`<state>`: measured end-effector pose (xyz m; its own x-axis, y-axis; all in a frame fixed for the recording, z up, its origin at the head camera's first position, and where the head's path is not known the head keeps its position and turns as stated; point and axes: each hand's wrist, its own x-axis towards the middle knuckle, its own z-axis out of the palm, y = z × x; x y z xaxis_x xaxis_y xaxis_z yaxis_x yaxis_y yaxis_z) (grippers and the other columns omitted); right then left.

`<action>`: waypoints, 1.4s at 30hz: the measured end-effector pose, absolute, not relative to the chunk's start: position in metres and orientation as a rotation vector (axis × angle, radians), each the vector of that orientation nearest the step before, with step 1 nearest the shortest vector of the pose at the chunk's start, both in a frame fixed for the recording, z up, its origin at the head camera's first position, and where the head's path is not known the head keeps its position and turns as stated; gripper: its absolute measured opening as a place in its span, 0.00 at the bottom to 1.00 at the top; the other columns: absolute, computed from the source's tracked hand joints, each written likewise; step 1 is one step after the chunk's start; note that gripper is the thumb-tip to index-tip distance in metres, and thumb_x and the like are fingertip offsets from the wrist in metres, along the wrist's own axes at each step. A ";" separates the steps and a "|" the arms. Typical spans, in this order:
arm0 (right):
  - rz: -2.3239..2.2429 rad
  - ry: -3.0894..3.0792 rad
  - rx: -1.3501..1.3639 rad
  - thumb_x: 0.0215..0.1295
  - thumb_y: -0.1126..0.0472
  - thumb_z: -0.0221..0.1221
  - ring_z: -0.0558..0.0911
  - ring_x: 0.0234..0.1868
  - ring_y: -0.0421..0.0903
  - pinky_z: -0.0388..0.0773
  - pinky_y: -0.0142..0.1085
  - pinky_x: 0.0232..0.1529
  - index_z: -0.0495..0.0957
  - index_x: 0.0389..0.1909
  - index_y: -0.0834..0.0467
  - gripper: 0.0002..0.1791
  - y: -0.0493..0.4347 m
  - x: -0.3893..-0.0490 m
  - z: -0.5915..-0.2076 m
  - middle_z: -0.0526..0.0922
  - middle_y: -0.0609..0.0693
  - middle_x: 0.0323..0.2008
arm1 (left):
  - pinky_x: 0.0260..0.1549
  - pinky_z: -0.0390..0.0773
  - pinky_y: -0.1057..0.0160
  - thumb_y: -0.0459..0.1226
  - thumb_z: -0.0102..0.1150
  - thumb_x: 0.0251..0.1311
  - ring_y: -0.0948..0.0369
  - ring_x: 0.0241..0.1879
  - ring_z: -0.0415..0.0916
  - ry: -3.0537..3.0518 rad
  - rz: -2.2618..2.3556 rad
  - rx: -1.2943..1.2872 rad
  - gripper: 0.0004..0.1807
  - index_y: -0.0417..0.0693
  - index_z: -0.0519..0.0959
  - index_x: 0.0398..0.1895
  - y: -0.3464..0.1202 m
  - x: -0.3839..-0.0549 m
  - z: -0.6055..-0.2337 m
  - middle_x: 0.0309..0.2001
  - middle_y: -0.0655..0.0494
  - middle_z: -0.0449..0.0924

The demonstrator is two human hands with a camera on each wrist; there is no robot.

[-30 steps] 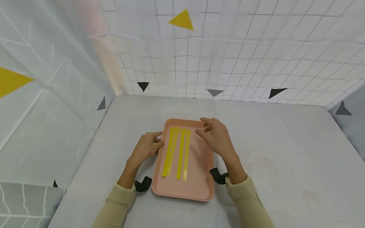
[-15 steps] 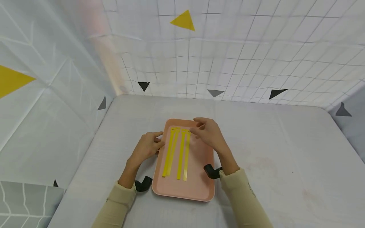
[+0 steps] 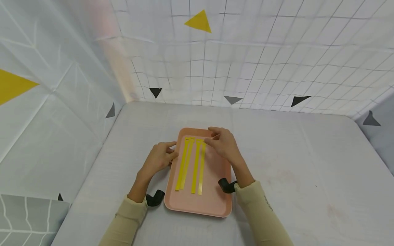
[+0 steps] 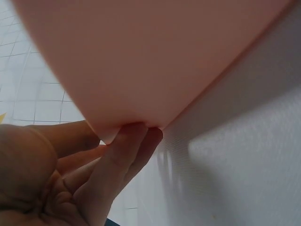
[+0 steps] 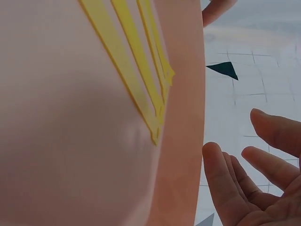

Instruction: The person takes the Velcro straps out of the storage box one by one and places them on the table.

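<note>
A pink rectangular tray (image 3: 212, 203) stands on the table before me. Several flat yellow straps (image 3: 195, 167) with slotted heads lie lengthwise on it, left of its middle, heads toward the far end. My left hand (image 3: 157, 158) holds the tray's left edge. In the left wrist view its fingers (image 4: 115, 157) bear on the tray's wall from outside and below. Over the tray's far right part hovers my right hand (image 3: 224, 144), fingers loosely bent around nothing, thumb near the rightmost strap's head. The right wrist view shows those fingers (image 5: 218, 181) apart, beside the far rim.
A whitish cloth covers the table (image 3: 292, 164). Grid-lined white sheeting (image 3: 277, 51) hangs behind it, and another pale sheet (image 3: 61, 136) on the left. Black wrist cameras (image 3: 227, 186) jut inward from both cuffs, close to the tray's sides.
My right hand has shifted left over the tray, its thumb coming up to the rightmost strap's head, then slowed almost to a stop. The left hand, tray and straps keep their places.
</note>
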<state>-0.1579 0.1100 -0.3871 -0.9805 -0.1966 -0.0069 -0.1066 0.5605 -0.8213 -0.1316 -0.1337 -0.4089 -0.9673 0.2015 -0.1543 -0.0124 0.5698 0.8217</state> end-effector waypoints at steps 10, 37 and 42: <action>-1.378 2.672 -0.250 0.66 0.60 0.64 0.78 0.52 0.59 0.79 0.50 0.45 0.72 0.67 0.62 0.29 0.109 -0.157 -0.395 0.78 0.64 0.53 | 0.27 0.84 0.62 0.31 0.58 0.67 0.55 0.32 0.86 2.555 1.356 0.156 0.28 0.36 0.68 0.70 -0.135 -0.132 -0.409 0.51 0.34 0.81; -1.395 2.642 -0.196 0.62 0.67 0.65 0.81 0.23 0.45 0.77 0.35 0.26 0.71 0.66 0.66 0.31 0.098 -0.160 -0.419 0.80 0.60 0.41 | 0.27 0.84 0.61 0.31 0.58 0.66 0.54 0.32 0.86 2.517 1.415 0.164 0.27 0.35 0.69 0.68 -0.134 -0.131 -0.410 0.49 0.35 0.82; -1.370 2.655 -0.167 0.61 0.67 0.65 0.81 0.24 0.45 0.76 0.34 0.25 0.69 0.68 0.66 0.33 0.095 -0.162 -0.424 0.80 0.60 0.39 | 0.26 0.84 0.62 0.31 0.59 0.66 0.55 0.31 0.86 2.540 1.391 0.159 0.27 0.36 0.70 0.68 -0.136 -0.132 -0.410 0.49 0.35 0.82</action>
